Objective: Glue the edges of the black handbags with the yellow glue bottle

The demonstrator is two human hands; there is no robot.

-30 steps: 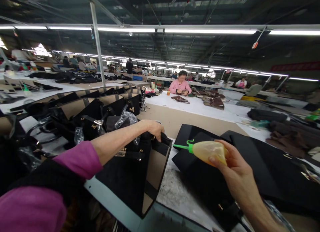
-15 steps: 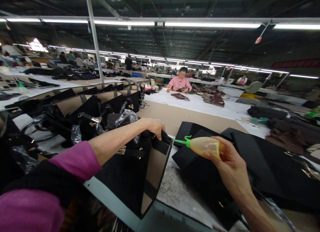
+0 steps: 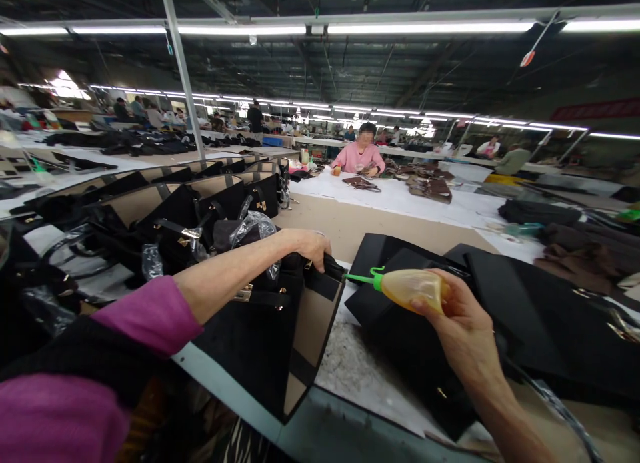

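Note:
My left hand (image 3: 310,245) grips the top edge of a black and tan handbag (image 3: 280,336) that stands at the near edge of the table. My right hand (image 3: 463,323) is closed around a yellowish squeeze bottle (image 3: 413,288) with a green nozzle. The nozzle tip points left and sits just beside the bag's top corner, close to my left fingers. Black flat panels (image 3: 520,316) lie under my right hand.
A row of black and tan handbags (image 3: 165,203) with plastic wrapping stands at the left. A person in pink (image 3: 361,158) sits at the far end of the long table (image 3: 370,230) by brown pieces (image 3: 430,190). Dark material (image 3: 575,250) is piled on the right. A metal pole (image 3: 183,76) rises at the left.
My right hand has carried the bottle left and slightly up, so its nozzle now reaches the bag's top corner. My left hand keeps its hold on the bag. The view has tilted up a little.

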